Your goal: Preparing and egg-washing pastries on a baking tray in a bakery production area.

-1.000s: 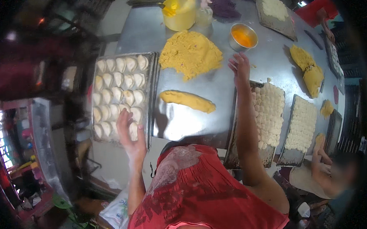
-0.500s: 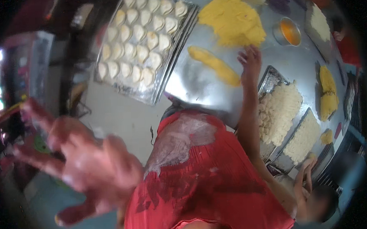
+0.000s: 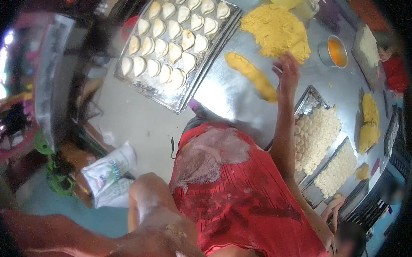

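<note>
My left hand point(image 3: 142, 241) is raised very near the camera at the lower left, with stretched fingers running toward the left rim. Part of it is cut off, and nothing shows in it. My right hand point(image 3: 286, 76) is over the metal table point(image 3: 222, 88), fingers apart and slightly bent, at the lower edge of a yellow dough-like mound point(image 3: 280, 29). The fingertips meet or overlap that edge; I cannot tell how firmly they touch. Left of this hand lies a long yellow roll point(image 3: 252, 76) of similar stuff. No object shows in the right hand.
A tray of pale half-moon pastries point(image 3: 174, 29) sits at the far left. Right of my arm are trays of pale dough pieces point(image 3: 319, 135), a metal bowl of orange liquid point(image 3: 333, 51) and more yellow rolls point(image 3: 369, 123). White sacks point(image 3: 109, 171) stand lower left; another person's hands point(image 3: 333, 210) are lower right.
My left hand has moved down and closer to the camera, uncovering the white sacks. The view has shifted slightly. My right hand stays beside the yellow mound.
</note>
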`<state>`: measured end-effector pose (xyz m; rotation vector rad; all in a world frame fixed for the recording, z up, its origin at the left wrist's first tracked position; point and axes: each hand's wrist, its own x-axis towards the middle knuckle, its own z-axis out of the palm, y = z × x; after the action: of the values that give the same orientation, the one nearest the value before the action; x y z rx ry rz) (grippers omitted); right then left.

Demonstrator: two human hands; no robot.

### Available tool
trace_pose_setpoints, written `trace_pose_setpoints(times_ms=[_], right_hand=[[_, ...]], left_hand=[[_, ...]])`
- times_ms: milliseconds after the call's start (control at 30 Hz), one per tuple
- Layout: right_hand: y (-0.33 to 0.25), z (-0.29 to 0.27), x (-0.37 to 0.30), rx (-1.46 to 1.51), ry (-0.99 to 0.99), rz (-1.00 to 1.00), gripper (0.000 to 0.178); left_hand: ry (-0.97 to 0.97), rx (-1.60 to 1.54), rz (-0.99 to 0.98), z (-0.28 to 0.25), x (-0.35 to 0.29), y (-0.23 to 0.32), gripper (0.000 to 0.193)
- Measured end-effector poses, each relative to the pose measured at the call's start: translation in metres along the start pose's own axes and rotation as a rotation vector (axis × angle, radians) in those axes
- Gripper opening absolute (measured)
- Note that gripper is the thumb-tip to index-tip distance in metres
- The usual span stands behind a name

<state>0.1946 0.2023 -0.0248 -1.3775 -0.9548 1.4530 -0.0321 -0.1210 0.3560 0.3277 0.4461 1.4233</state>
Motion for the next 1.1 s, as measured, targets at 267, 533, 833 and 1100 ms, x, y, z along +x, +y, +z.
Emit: trace_pose_setpoints(times_ms=[267, 533, 833, 1100], right_hand=[[-0.003, 0.004, -0.006, 0.025, -0.025, 0.02, 0.042], [-0.002, 0.001, 0.0, 0.013, -0.055, -0.018, 0.041], [-0.008, 0.023, -0.012, -0.051, -0.067, -0.022, 0.042], [-0.007, 0.033, -0.025, -0.08, -0.072, -0.021, 0.037]], left_hand=[[0.007, -0.057, 0.221, -0.024, 0.063, -0.022, 0.064], [0.001, -0.106, 0.506, -0.04, 0.043, -0.03, 0.074], [-0.036, -0.182, 0.825, -0.058, 0.049, -0.045, 0.084], [0.673, 0.208, 1.08, -0.188, 0.068, -0.058, 0.094]])
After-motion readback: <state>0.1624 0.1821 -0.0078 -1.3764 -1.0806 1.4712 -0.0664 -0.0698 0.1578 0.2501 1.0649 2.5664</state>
